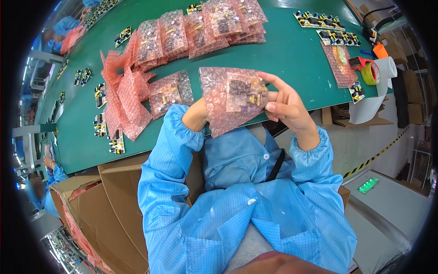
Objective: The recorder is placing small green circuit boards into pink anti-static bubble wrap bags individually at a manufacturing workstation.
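Note:
A pink bubble-wrap bag (219, 109) with a circuit board (246, 92) inside is held up over the table's near edge. My right hand (287, 106) is closed on its right side, the index finger stretched along the top corner and the thumb by the board's end. My left hand (196, 115) reaches behind the bag's left side; its fingers are hidden there, so their grip does not show. On the table just left of it lies another bagged board (165, 96). Beyond that is a loose heap of empty pink bubble-wrap bags (127, 102).
Stacked bagged boards (173, 36) line the table's (273, 50) far side. Bare boards (319, 21) lie at far right, others (100, 96) at left. A red tape dispenser (362, 64) with yellow tape stands right. A cardboard box (114, 196) sits below the left edge.

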{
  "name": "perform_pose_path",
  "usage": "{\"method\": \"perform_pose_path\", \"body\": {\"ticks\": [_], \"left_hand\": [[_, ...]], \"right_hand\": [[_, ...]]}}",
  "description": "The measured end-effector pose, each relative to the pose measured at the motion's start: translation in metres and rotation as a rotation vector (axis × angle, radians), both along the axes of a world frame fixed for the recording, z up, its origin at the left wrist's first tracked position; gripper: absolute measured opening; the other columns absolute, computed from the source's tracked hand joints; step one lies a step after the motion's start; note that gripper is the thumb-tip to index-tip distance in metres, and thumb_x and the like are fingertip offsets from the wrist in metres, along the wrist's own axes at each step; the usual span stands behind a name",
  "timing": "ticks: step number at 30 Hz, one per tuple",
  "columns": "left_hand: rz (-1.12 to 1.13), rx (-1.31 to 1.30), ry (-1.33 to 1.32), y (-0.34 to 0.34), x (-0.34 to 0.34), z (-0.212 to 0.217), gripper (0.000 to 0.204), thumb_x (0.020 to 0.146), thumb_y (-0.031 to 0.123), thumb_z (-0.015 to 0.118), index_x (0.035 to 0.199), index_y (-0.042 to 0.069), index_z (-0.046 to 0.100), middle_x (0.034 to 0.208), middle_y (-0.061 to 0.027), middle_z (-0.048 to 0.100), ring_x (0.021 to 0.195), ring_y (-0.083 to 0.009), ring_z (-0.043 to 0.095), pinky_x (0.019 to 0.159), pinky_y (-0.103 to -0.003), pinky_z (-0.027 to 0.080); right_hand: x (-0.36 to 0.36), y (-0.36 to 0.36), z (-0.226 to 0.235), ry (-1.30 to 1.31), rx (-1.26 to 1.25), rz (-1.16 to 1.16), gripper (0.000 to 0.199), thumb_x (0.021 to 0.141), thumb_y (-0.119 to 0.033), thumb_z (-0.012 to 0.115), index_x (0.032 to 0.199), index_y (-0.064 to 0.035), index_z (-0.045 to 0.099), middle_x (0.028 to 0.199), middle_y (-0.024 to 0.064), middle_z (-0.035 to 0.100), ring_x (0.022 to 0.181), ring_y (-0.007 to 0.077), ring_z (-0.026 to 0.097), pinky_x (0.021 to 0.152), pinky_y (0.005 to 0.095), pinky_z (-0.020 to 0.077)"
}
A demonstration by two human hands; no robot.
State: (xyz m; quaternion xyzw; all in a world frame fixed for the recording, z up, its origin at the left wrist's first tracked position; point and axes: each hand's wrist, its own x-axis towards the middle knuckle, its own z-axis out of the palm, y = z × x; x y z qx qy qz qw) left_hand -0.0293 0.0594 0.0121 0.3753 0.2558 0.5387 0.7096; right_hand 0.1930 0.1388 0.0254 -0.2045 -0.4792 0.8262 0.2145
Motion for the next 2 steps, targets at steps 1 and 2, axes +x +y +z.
{"method": "perform_pose_path", "body": {"ticks": [1,2], "left_hand": [[0.036,-0.038,0.109,0.0,0.003,0.005,0.052,0.09,0.014,0.073,0.136,0.002,0.055,0.132,-0.013,0.061,0.117,-0.0238,0.062,0.099,-0.037,0.053],[-0.007,0.182,0.11,0.007,-0.003,-0.019,0.055,0.087,0.022,0.076,0.137,0.011,0.057,0.135,-0.0133,0.06,0.123,-0.0254,0.058,0.1,-0.039,0.051]], "right_hand": [[0.001,0.001,-0.001,0.005,-0.001,0.03,0.08,0.086,-0.009,0.068,0.153,0.0008,0.025,0.082,0.0066,0.062,0.055,0.0043,0.044,0.05,0.0199,0.0369],[-0.001,0.001,0.0,0.014,0.001,0.078,0.084,0.085,-0.013,0.07,0.153,0.0005,0.023,0.096,0.0143,0.07,0.058,0.0048,0.048,0.05,0.0195,0.0375]]}}
